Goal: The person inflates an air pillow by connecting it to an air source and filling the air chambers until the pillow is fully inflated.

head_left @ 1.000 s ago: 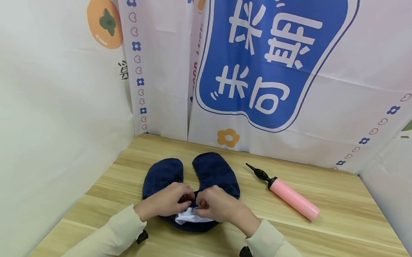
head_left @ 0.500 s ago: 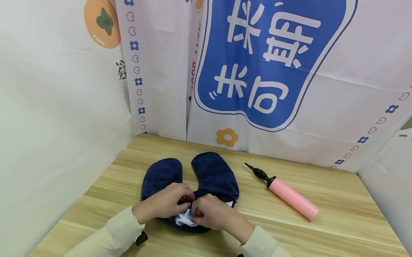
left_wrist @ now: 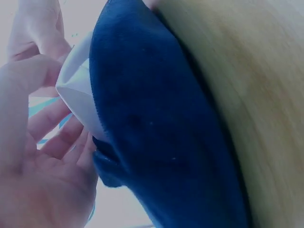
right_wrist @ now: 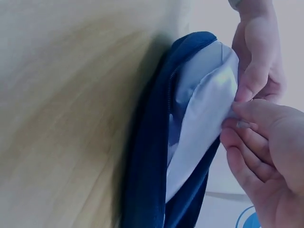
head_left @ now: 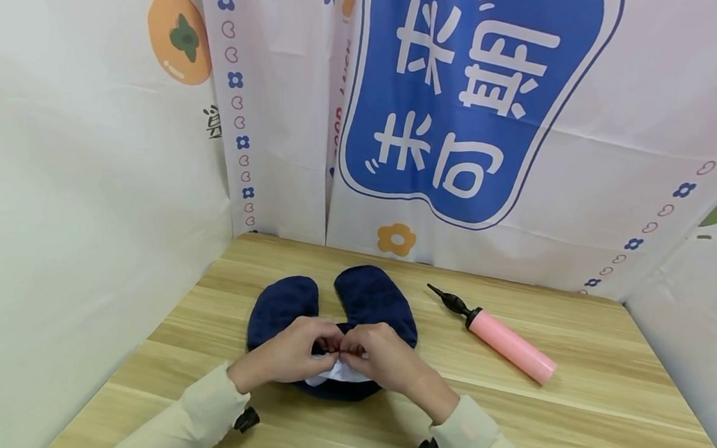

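A navy U-shaped neck pillow lies on the table, its two arms pointing away from me. Its cover gapes at the near curve, where a zipper edge and a white inner lining show. My left hand pinches the white lining from the left, fingertips meeting those of the other hand. From the right, my right hand pinches it between thumb and forefinger. A small clear nub, like a valve, pokes out by its fingers. In the left wrist view, white lining bulges past the navy cover.
A pink hand pump with a black nozzle lies to the right of the pillow on the wooden table. White printed cloth hangs behind the table, and pale walls close in the sides.
My right hand first slid left and nearer over the lining, then came back up and right. Both hands now meet at the fingertips, and more white lining shows beneath them than half a second ago.
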Tool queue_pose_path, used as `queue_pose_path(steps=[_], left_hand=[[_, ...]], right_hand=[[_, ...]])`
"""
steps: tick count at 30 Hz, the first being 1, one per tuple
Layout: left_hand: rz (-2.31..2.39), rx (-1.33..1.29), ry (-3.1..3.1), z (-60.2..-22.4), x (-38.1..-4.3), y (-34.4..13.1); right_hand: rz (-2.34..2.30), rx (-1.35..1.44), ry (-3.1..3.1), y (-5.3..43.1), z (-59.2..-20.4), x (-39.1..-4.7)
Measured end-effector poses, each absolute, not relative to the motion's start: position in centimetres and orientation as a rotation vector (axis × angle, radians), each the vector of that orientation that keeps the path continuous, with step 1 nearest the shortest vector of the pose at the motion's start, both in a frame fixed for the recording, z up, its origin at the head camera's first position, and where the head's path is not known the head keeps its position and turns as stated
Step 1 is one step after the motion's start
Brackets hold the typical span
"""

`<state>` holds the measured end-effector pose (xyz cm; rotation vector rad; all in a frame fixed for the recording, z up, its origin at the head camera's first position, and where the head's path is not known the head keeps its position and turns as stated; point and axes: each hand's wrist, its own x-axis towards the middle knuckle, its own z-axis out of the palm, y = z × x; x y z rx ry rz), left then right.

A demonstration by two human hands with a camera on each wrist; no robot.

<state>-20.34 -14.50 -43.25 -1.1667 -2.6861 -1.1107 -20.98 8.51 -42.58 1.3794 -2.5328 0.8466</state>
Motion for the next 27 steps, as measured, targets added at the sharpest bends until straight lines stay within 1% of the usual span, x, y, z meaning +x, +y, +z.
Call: queue_pose_path(steps=[6, 12, 17, 21, 27], left_hand=[[-1.090, -1.115, -2.654, -43.6, -20.5, -14.0], [-1.089, -1.037, -2.634, -44.0, -20.8, -13.1], [-1.091, -1.016, -2.593, -44.3, -20.9, -12.4], [-1.092, -0.979, -2.587, -44.3, -21.0, -12.0], [-1.085, -0.949, -2.599, -44.3, -21.1, -11.8]], right_hand=[[0.889, 1.270, -2.470, 8.9, -42.6, -21.2], [0.946, 1.235, -2.454, 9.2, -43.0, -21.4], [1.037, 1.215, -2.506, 10.1, -42.5, -21.1], [1.026, 1.182, -2.596, 12.2, -42.1, -20.9], [0.723, 1.165, -2.631, 17.9, -42.8, -21.0]])
